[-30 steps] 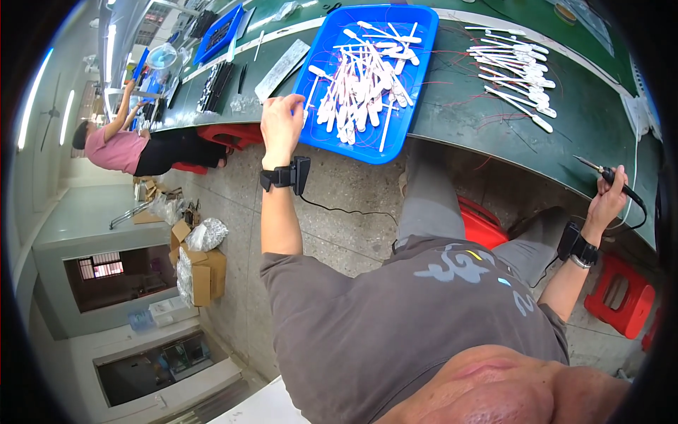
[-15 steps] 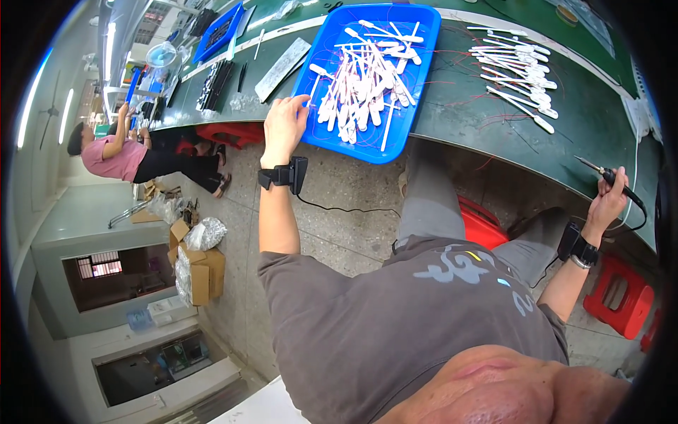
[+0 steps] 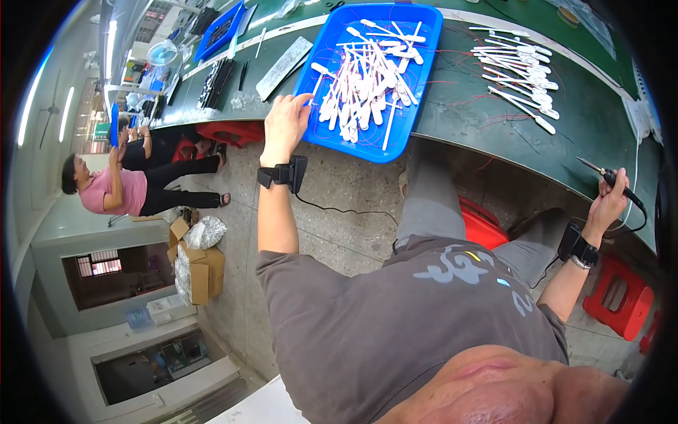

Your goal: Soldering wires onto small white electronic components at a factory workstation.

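My left hand (image 3: 285,126) is at the left rim of a blue tray (image 3: 346,145). Its thumb and fingertips pinch together at the thin end of a white stick-shaped part (image 3: 321,70) with a wider head; the exact grip is small and partly hidden. A loose heap of similar white parts (image 3: 367,88) with thin red wires fills the tray. Over the bench's front edge at the right, my right hand (image 3: 609,201) grips a soldering iron (image 3: 609,175) by its black handle, its metal tip pointing up and left.
More white wired parts (image 3: 522,71) lie in a row right of the tray on the green bench (image 3: 452,106). A flat metal bar (image 3: 284,68) lies left of it. Red stools (image 3: 619,297) and a cardboard box (image 3: 206,272) stand on the floor. A person in pink (image 3: 113,187) stands at far left.
The person in pink has shifted toward the left and lower, a blue tray now held upright in front of them. My hands stay almost where they were.
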Demonstrator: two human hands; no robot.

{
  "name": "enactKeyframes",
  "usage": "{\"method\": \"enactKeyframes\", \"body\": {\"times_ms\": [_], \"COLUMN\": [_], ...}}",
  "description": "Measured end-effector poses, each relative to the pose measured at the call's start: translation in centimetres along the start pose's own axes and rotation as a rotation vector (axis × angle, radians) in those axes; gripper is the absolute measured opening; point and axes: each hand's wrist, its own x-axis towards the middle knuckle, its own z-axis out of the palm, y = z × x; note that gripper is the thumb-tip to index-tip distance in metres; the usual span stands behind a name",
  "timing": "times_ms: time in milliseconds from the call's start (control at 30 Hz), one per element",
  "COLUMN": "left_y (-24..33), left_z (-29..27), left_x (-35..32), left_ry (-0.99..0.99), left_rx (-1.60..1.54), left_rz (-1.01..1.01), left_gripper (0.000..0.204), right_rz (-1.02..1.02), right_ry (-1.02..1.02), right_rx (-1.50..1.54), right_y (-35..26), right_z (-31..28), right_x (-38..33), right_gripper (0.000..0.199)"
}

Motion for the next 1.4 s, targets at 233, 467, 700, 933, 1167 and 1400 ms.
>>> {"method": "enactKeyframes", "body": {"times_ms": [233, 467, 700, 933, 1167, 1400], "left_y": [-1.0, -0.3, 7.2, 9.4, 10.6, 7.6], "left_z": [0.3, -0.7, -2.4, 0.9, 1.3, -2.0], "left_x": [0.1, -0.2, 2.1, 6.6, 8.0, 7.7], "left_ry": [-0.072, 0.077, -0.088, -0.148, -0.231, -0.199], "left_rx": [0.045, 0.136, -0.301, -0.205, -0.061, -0.081], "left_rz": [0.042, 0.016, 0.062, 0.213, 0.213, -0.004], "left_gripper": [0.013, 0.011, 0.012, 0.018, 0.027, 0.027], "right_rz": [0.024, -0.014, 0.000, 0.006, -0.002, 0.007], "right_ry": [0.021, -0.006, 0.054, 0.044, 0.029, 0.019], "right_rx": [0.012, 0.004, -0.013, -0.005, 0.014, 0.021], "right_y": [0.5, 0.2, 0.0, -0.2, 0.0, -0.1], "right_z": [0.1, -0.4, 0.4, 0.4, 0.2, 0.6], "right_x": [0.0, 0.1, -0.2, -0.5, -0.3, -0.5], "right_gripper": [0.023, 0.019, 0.022, 0.021, 0.020, 0.020]}}
